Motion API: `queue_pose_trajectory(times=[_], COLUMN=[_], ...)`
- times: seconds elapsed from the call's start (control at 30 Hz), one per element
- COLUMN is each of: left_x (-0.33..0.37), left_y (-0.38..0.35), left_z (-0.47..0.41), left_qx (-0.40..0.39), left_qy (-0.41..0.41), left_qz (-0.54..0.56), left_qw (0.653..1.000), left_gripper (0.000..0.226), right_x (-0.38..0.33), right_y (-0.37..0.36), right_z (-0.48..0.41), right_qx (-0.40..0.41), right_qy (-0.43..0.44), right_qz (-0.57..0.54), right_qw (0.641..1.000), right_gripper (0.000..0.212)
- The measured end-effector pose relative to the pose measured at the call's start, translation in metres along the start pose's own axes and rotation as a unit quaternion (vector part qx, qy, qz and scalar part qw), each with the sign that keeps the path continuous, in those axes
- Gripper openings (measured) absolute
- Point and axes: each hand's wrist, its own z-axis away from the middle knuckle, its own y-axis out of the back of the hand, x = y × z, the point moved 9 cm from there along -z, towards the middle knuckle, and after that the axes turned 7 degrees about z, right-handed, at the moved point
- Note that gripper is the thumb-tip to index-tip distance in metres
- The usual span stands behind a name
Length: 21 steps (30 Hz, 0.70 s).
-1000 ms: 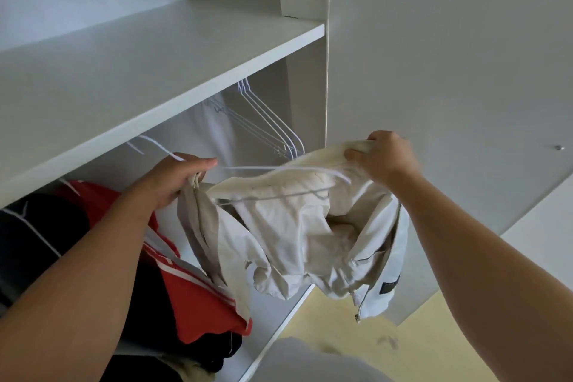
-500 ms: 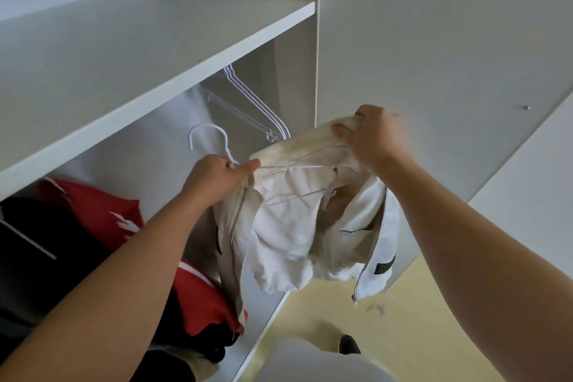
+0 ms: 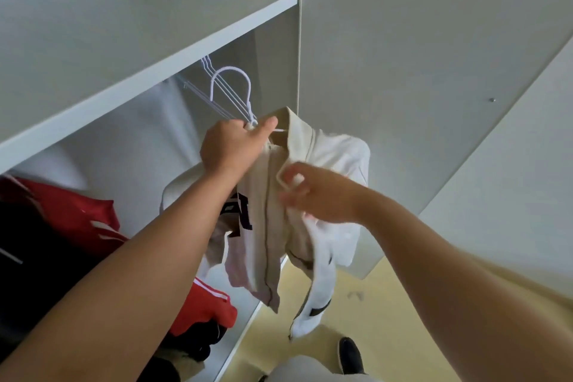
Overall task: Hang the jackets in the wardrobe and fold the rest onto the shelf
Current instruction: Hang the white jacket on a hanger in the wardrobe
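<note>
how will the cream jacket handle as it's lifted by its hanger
Probably floppy: the cream jacket sags in folds below the left hand gripping the white hanger. Likely light: thin wire carries it. Its open front may swing.

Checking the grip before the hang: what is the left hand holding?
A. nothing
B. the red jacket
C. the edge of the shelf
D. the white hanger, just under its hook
D: the left hand grips the white hanger at its neck, the hook standing up above the fist, while the cream jacket hangs below it and the right hand pinches the jacket's front.
</note>
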Motion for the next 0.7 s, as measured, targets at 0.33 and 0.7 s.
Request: queue_pose_trajectory(times=[0.33, 0.7], left_x=[0.007, 0.019], left_y=[-0.003, 0.035], left_z=[0.019, 0.006], left_qx=[-0.028, 0.027], left_qy=[-0.009, -0.023], left_qz=[0.051, 0.086], left_qw=[0.998, 0.996], left_gripper=[0.076, 0.073], right_x=[0.067, 0.165], right_y=[0.097, 0.076], right_z=[0.006, -0.027], right_qx=[0.261, 0.004], right_qy=[-0.007, -0.136], right_qz=[0.091, 0.228], right_qw=[0.961, 0.964], right_gripper=[0.048, 0.039])
